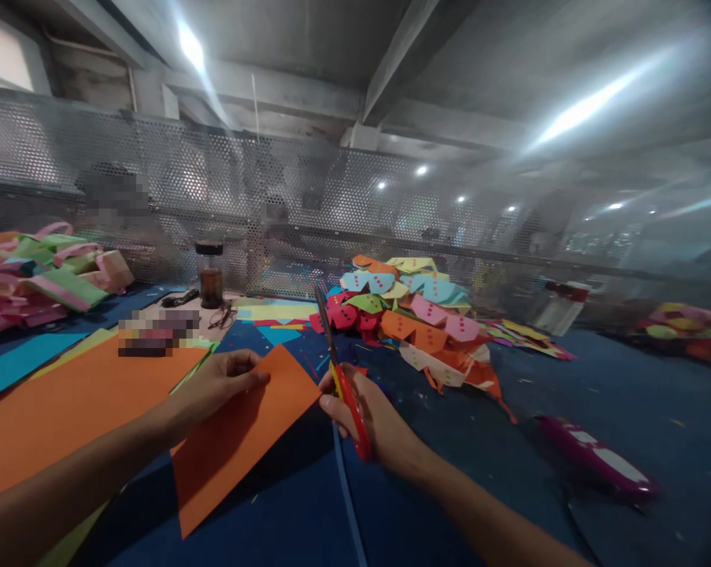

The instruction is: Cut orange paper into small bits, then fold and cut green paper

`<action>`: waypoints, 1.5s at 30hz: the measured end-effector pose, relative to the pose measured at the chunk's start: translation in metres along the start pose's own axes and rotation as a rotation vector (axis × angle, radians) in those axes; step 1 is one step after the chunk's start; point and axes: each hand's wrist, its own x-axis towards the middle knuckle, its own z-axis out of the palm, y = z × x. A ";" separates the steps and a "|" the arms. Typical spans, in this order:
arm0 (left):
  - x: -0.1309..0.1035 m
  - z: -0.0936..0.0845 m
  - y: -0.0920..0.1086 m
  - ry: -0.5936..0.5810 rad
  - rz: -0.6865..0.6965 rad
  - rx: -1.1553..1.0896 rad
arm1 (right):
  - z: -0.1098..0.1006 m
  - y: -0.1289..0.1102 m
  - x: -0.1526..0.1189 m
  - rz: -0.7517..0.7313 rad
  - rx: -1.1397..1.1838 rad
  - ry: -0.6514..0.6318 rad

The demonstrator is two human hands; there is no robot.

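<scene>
Scissors (342,394) beside thin, flat orange paper (242,433)

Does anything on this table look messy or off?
Paper scraps litter the blue table near the heap of colored papers, and an orange strip trails off the heap's right edge, which looks untidy. No spill shows.

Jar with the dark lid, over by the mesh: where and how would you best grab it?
Probably around the body of the jar, below its lid, coming from the near side: it stands upright with fairly straight sides, and the mesh panel rises behind it.
</scene>
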 end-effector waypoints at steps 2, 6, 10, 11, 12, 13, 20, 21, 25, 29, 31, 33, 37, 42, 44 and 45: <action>-0.003 -0.002 0.006 0.016 -0.032 -0.022 | -0.004 -0.003 -0.001 -0.006 -0.038 0.019; -0.009 -0.008 0.016 0.052 0.004 0.015 | -0.014 -0.011 -0.002 0.029 -0.148 -0.025; -0.009 -0.021 0.014 0.092 -0.010 0.002 | -0.021 -0.019 -0.003 0.033 -0.292 -0.131; -0.008 -0.024 0.012 0.100 -0.009 -0.009 | -0.022 -0.020 -0.004 0.044 -0.303 -0.159; -0.006 -0.026 0.011 0.108 -0.004 -0.019 | -0.022 -0.022 -0.004 0.060 -0.310 -0.182; -0.005 -0.028 0.009 0.114 0.004 -0.025 | -0.022 -0.023 -0.005 0.077 -0.320 -0.198; -0.007 -0.031 0.008 0.165 0.032 -0.052 | -0.020 -0.025 -0.008 0.120 -0.516 -0.222; -0.007 -0.031 0.008 0.156 0.029 -0.057 | -0.020 -0.025 -0.008 0.123 -0.538 -0.225; -0.008 -0.033 0.009 0.180 0.018 -0.080 | -0.020 -0.024 -0.008 0.132 -0.608 -0.208; -0.009 -0.033 0.011 0.233 0.014 -0.098 | -0.019 -0.018 -0.008 0.074 -0.717 -0.186; -0.010 -0.032 0.012 0.243 0.020 -0.100 | -0.019 -0.015 -0.008 0.051 -0.758 -0.185; -0.010 -0.032 0.012 0.243 0.029 -0.087 | -0.019 -0.013 -0.007 0.040 -0.784 -0.189; -0.010 -0.031 0.012 0.238 0.029 -0.043 | -0.019 -0.011 -0.007 0.030 -0.812 -0.177; -0.011 -0.028 0.012 0.196 0.047 -0.003 | -0.017 -0.008 -0.008 0.009 -0.827 -0.176; -0.011 -0.027 0.013 0.195 0.048 0.020 | -0.016 -0.006 -0.008 -0.004 -0.826 -0.174; -0.011 -0.027 0.013 0.194 0.048 0.026 | -0.016 -0.005 -0.007 -0.011 -0.826 -0.171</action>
